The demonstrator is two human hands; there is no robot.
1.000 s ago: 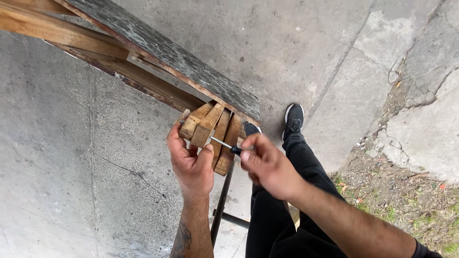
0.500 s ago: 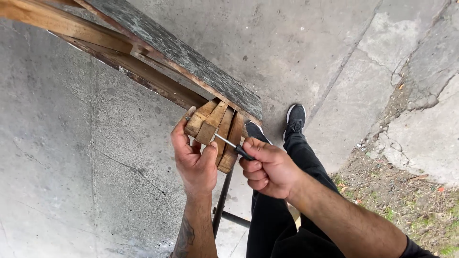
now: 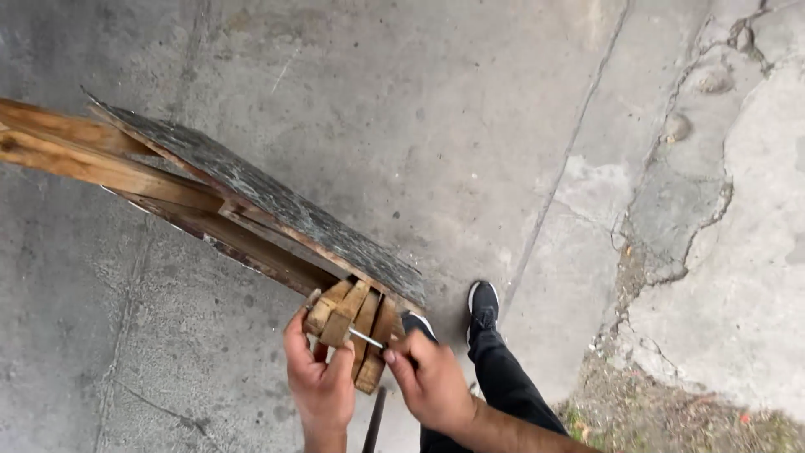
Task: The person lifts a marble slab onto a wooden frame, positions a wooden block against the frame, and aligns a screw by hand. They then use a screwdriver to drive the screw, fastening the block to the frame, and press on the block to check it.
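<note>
A long bundle of weathered wooden boards (image 3: 193, 197) slants from the upper left down to the lower middle, its top plank dark and mottled. My left hand (image 3: 320, 382) grips the near end of the boards (image 3: 340, 315) from below. My right hand (image 3: 432, 382) holds a screwdriver with a thin metal shaft (image 3: 366, 337); the tip touches the end of a board. The screwdriver's handle is hidden in my fist.
Grey concrete pavement (image 3: 470, 109) with cracks lies below. My black trouser leg (image 3: 511, 382) and black shoes (image 3: 484, 306) stand at the lower middle. A thin dark metal bar (image 3: 375, 419) runs under the boards. Dirt and grass (image 3: 671, 415) fill the lower right corner.
The view has tilted, so hands and boards sit lower in frame. Both hands keep their hold; the screwdriver stays against the board end.
</note>
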